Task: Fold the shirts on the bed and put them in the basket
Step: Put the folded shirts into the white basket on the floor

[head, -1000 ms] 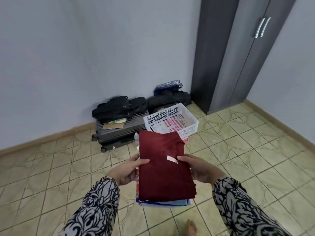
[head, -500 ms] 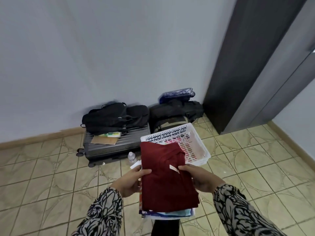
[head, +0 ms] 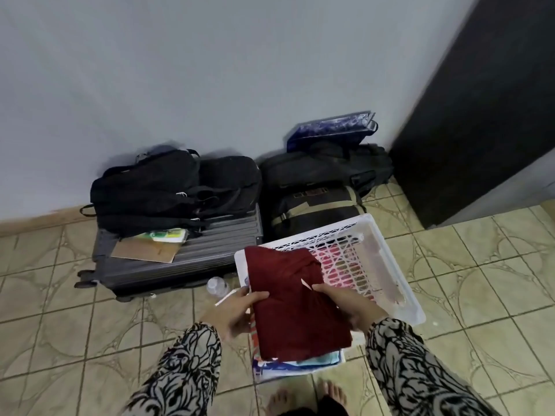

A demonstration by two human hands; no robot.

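Observation:
I hold a stack of folded shirts in front of me, a dark red one on top and lighter blue and white ones under it. My left hand grips the stack's left edge and my right hand grips its right edge. The white plastic lattice basket stands on the tiled floor just beyond and partly under the stack. Something pink and patterned shows through the basket's bottom. The bed is out of view.
A grey suitcase lies left of the basket, with black bags on top. Another dark bag leans on the wall behind the basket. A plastic bottle lies near my left hand. A dark wardrobe stands at right.
I have walked closer to the basket and tilted my view down. The stack of shirts now hangs over the basket's near left corner. Both hands keep their grip.

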